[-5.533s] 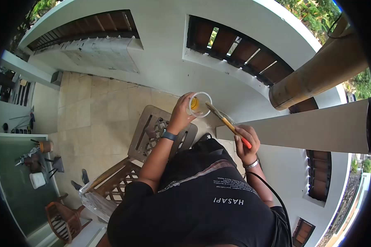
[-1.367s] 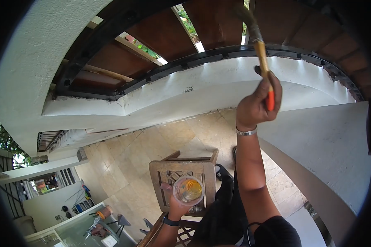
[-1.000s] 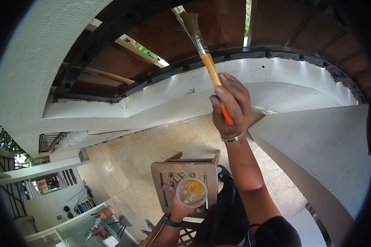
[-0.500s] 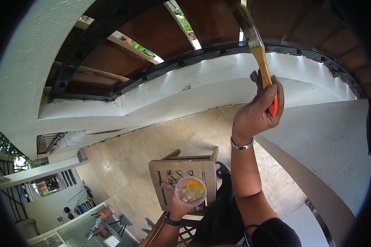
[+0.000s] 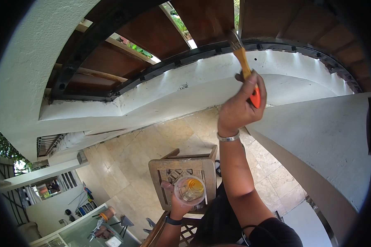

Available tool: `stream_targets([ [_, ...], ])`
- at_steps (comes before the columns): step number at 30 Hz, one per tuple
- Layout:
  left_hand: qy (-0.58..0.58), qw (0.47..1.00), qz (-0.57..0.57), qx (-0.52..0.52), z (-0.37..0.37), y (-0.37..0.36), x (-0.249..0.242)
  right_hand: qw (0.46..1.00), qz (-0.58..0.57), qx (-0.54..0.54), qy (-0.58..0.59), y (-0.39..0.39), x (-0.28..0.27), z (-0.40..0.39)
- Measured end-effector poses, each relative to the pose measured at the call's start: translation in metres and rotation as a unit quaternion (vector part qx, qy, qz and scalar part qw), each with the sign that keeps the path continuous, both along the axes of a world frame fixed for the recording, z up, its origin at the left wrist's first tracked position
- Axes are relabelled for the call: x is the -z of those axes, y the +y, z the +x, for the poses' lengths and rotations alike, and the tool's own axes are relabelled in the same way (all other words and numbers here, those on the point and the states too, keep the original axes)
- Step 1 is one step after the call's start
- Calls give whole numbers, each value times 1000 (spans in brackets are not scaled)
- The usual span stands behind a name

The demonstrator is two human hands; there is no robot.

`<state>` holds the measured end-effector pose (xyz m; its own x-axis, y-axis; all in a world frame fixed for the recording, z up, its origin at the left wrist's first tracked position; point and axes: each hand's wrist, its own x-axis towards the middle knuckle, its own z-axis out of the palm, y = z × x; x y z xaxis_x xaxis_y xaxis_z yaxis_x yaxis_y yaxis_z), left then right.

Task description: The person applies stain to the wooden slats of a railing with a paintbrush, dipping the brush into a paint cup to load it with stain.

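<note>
A paintbrush (image 5: 243,61) with a wooden handle and orange end is gripped in my right hand (image 5: 240,103). Its bristles, dark and partly blurred, are up against the lower part of a brown wooden slat (image 5: 208,20), near the black curved metal rail (image 5: 185,58). My left hand (image 5: 179,207) is wrapped round a clear plastic cup (image 5: 189,190), held low over a wooden chair. Some yellowish liquid shows inside the cup. The far fingers of that hand are hidden behind it.
Under the rail runs a white curved wall ledge (image 5: 160,88). A wooden chair (image 5: 156,166) stands on the beige tiled floor (image 5: 123,164) below me. At lower left, a glass-topped table (image 5: 76,228) bears tools and a brown container (image 5: 108,213).
My right hand has moved left and slightly down, bringing the brush tip from higher on the slats to near the rail. The cup in my left hand has barely shifted.
</note>
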<state>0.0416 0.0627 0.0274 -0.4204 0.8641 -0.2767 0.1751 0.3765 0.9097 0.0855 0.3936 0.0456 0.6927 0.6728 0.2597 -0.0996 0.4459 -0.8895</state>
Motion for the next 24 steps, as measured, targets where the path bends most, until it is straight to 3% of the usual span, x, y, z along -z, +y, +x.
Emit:
stream_targets([
  [4, 18, 1000, -13, 8, 1, 1, -3, 992, 112, -40, -34, 1, -40, -12],
  [7, -1, 1000, -20, -2, 2, 0, -3, 983, 160, -90, -14, -1, -28, -5],
  [11, 3, 1000, -8, -3, 2, 1, -1, 993, 75, -94, -3, -1, 4, -6],
  [14, -12, 1000, -16, -11, 1, -1, 1, 999, 9, -23, -41, 2, 21, 7],
  [17, -9, 1000, -9, -1, 0, 3, -4, 997, 57, 13, -46, -4, 10, 22],
  [21, -20, 1000, -20, -2, -4, -7, 3, 990, 118, -18, 71, 18, -43, 26],
  [24, -44, 997, -51, -38, -2, -6, 6, 996, 76, -18, 50, 28, -22, 15],
])
